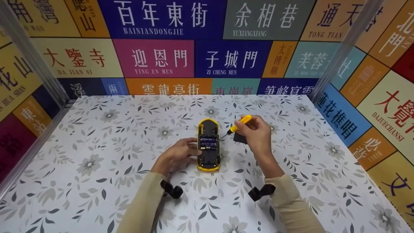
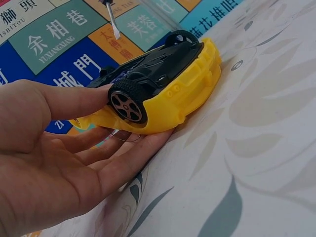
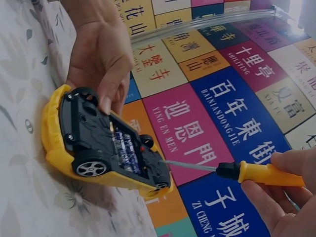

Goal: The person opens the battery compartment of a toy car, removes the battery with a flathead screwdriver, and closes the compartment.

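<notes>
Head view: I'm steadying the upturned toy car (image 1: 208, 149) with my left hand (image 1: 176, 157); right hand (image 1: 257, 134) is gripping the screwdriver (image 1: 238, 124) beside it; the car's batteries (image 1: 208, 142) are lying exposed, cover apparently off.

Head looks down from above; wrist views, close and low, share the toy car (image 1: 208, 145)
</notes>
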Demonstrator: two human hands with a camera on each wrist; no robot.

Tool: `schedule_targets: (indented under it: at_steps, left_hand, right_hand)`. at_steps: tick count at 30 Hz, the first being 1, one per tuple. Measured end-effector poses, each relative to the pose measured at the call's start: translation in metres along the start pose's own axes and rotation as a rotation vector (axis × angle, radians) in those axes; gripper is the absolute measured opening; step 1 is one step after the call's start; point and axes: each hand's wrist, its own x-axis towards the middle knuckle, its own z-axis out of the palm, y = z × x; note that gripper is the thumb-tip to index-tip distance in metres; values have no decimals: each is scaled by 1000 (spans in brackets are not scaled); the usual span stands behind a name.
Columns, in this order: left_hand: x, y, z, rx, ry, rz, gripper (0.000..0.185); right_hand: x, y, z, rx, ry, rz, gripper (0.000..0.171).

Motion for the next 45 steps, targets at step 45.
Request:
schedule_targets:
  at_steps: [45]
  left_hand:
    - [1,-3,0,51,-3,11,62]
  right_hand:
    - [-17,39,31,-323,-13,-444,22]
